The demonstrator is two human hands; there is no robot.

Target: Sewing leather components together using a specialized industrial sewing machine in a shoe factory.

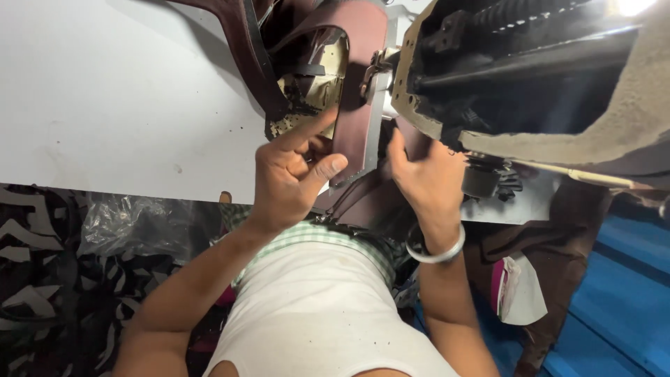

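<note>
Now both hands press the maroon leather strip: left hand pinching it, right hand flat beside

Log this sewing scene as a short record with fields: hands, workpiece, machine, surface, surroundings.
left hand: on the dark maroon leather piece, forefinger stretched along its edge, thumb at its lower end
right hand: flat against the same piece's right side, metal bangle on the wrist
workpiece: maroon strip joined to a perforated tan lining
machine: sewing machine head, seen close, at upper right
surface: white table
surroundings: crumpled clear plastic lower left; blue floor lower right
</note>
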